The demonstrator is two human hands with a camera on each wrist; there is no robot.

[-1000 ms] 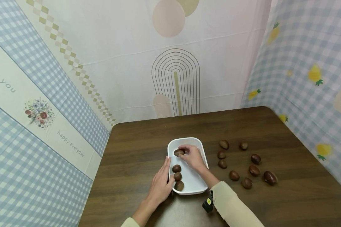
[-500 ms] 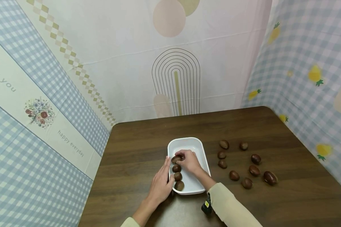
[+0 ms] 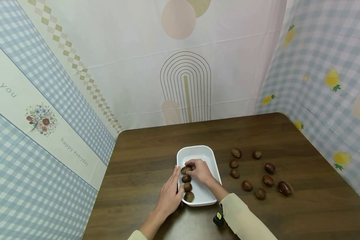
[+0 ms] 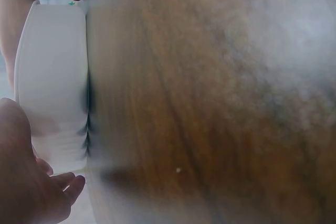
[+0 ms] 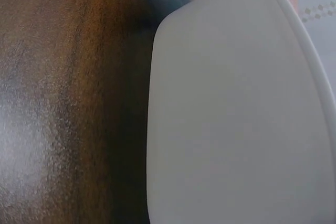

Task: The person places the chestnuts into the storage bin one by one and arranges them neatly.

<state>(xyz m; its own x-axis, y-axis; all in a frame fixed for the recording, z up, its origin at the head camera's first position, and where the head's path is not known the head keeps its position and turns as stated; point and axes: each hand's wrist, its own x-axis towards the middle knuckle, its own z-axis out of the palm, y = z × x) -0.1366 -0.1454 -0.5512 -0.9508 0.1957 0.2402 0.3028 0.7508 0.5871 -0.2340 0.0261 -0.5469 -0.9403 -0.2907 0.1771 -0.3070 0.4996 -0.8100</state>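
A white rectangular tray [image 3: 202,196] stands on the brown table, with a column of chestnuts along its left inner wall. My right hand [image 3: 200,170] reaches into it and pinches the farthest chestnut [image 3: 184,169] of that column between thumb and fingers. Just nearer lie a second chestnut [image 3: 186,178], then others down to the near corner [image 3: 189,197]. Against the tray's left side rests my left hand [image 3: 169,195], fingers straight along the outside and thumb at the rim. The left wrist view shows that hand [image 4: 31,171] beside the tray's outer wall [image 4: 55,77].
To the right of the tray, several loose chestnuts [image 3: 268,180] are scattered over the table [image 3: 144,160]. A black wrist camera [image 3: 219,218] hangs at the right sleeve. Patterned cloths [image 3: 132,66] rise behind the table and at both sides.
My right hand has brought its chestnut toward the near side and left, up against the column of chestnuts at the tray's left wall. The left hand and tray stay put.
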